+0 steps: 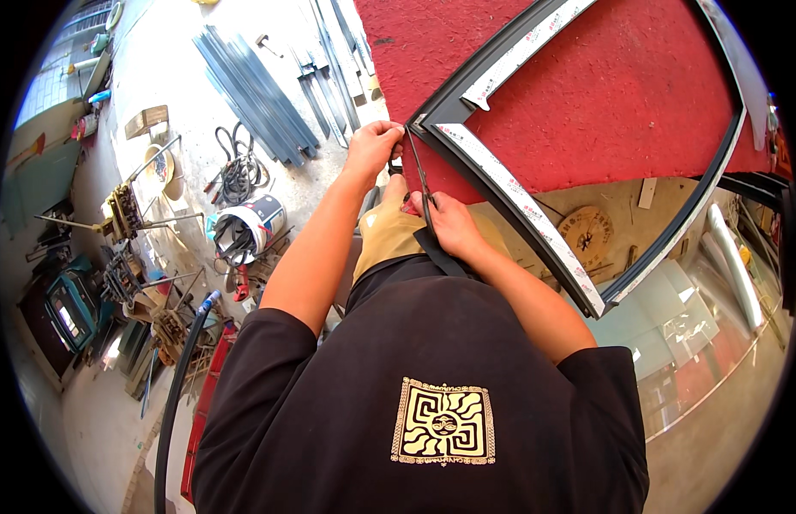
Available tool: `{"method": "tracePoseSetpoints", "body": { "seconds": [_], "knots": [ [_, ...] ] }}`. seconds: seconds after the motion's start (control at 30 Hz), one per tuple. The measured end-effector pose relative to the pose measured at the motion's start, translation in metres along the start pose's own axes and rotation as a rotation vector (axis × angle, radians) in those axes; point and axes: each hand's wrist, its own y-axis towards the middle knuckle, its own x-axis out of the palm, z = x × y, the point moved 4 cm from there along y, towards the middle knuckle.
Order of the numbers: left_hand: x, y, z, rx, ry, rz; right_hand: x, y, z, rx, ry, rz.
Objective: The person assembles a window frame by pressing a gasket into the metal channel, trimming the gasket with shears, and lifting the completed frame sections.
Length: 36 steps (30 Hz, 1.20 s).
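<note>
Left hand [377,152] pinches the far end of a thin dark strip [418,159], right hand [452,224] clamps it nearer, just left of the window frame [518,201] on the red desk [604,111]

Red tabletop [621,94] bears dark frame [525,204]; floor [171,81] bears metal profiles [259,96], bucket [268,216].

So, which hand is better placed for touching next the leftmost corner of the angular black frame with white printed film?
Probably the left hand: it is close beside that corner of the frame. The right hand sits lower in the view and grips a long, thin, dark object.
</note>
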Motion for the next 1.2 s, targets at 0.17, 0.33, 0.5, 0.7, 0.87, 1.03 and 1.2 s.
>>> {"method": "tracePoseSetpoints", "body": {
  "seconds": [0.17,0.33,0.5,0.7,0.87,1.03,1.2],
  "knots": [
    [-0.001,-0.001,0.001,-0.011,-0.009,-0.002,0.001,-0.005,-0.006,-0.028,0.032,0.018],
    [-0.001,-0.002,0.003,-0.016,-0.003,0.000,0.001,-0.006,-0.009,-0.033,0.039,0.016],
    [-0.001,0.000,0.002,-0.022,-0.007,-0.001,0.002,-0.005,-0.009,0.011,0.001,-0.007],
    [0.000,0.000,0.001,-0.017,-0.026,0.013,0.010,-0.002,-0.001,0.003,0.032,-0.005],
    [0.000,0.000,0.000,-0.014,-0.045,0.030,0.012,-0.002,-0.001,0.007,0.016,0.001],
    [-0.001,0.001,-0.001,-0.020,-0.019,0.001,0.017,0.001,0.005,-0.009,0.039,0.008],
    [-0.002,0.004,-0.004,-0.020,-0.027,-0.008,0.018,0.001,0.006,-0.001,0.042,-0.002]
  ]
}}
